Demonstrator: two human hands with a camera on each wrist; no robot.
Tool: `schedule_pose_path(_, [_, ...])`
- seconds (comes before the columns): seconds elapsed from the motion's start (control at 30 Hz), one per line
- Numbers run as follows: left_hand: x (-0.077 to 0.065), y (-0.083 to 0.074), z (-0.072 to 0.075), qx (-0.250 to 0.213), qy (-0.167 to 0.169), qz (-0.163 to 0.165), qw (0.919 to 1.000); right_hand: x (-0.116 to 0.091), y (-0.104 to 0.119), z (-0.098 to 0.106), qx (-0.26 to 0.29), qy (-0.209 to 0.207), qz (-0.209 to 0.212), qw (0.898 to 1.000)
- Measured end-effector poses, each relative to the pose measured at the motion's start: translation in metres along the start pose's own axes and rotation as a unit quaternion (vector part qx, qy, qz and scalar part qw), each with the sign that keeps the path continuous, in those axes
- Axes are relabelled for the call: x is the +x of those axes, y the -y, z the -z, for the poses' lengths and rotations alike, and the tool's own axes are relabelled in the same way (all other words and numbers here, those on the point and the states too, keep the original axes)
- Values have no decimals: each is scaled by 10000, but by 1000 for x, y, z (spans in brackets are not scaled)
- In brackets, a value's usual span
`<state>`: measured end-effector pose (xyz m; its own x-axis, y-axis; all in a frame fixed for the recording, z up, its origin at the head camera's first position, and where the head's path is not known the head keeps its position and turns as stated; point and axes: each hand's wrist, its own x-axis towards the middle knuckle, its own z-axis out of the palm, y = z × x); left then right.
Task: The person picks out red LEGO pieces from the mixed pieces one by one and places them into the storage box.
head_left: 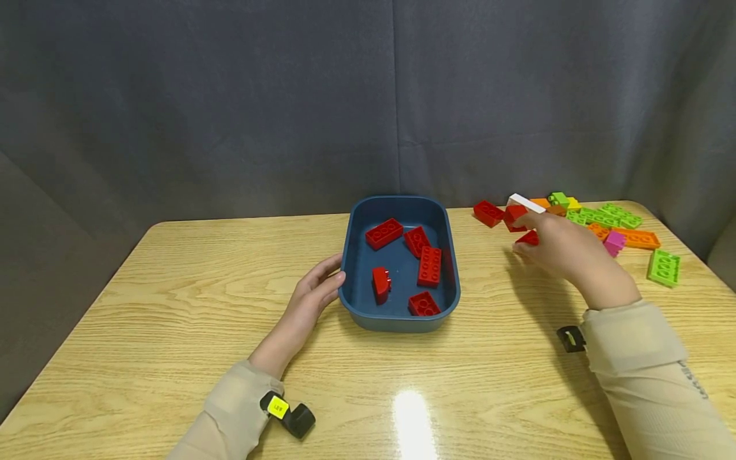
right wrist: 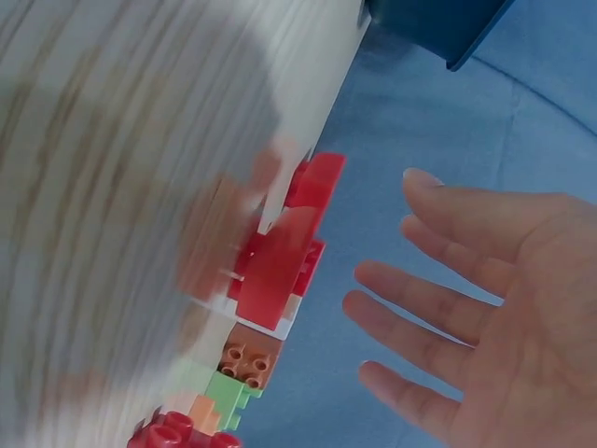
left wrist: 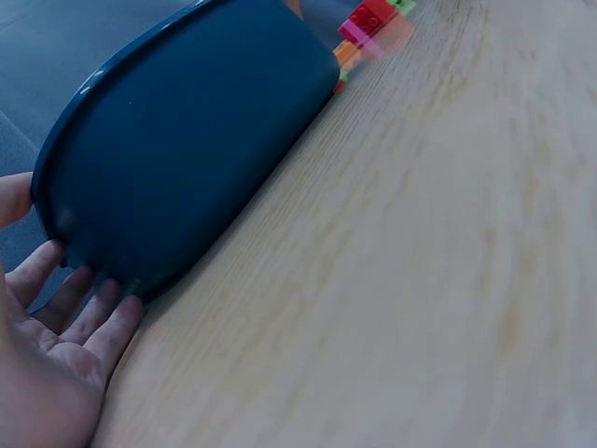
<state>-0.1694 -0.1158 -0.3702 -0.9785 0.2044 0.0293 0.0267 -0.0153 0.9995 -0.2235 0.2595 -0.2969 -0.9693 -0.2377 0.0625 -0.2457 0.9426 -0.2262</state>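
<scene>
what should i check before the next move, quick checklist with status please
1. Left hand steadying the bin: ok, its fingers touch the bin's side.
2. Right hand free: ok, fingers spread and holding nothing.
3. Bin holds one colour: ok, five red bricks show inside.
4. Space in the bin: ok, bare floor shows between bricks.
5. All red in the bin: not ok, a loose red brick lies outside, among others.
6. White brick clear of red ones: cannot tell.
</scene>
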Motion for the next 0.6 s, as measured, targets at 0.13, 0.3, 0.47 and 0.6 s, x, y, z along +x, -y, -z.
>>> schedule_pose_path(0.13, [0,0,0,10,1,5,10000,1,-5,-2,-67,-7,-36,10000])
schedule_pose_path(0.3, [0,0,1,16,6,-5,10000,2,-9,-3,-149,126,-230,9995])
schedule_pose_path(0.47, [0,0,0,-1,8,-1,10000,1,-13,-4,-191,279,-424,9985])
schedule_pose_path(0.6, [0,0,0,3,5,17,10000,2,-16,-5,-179,315,-418,9985])
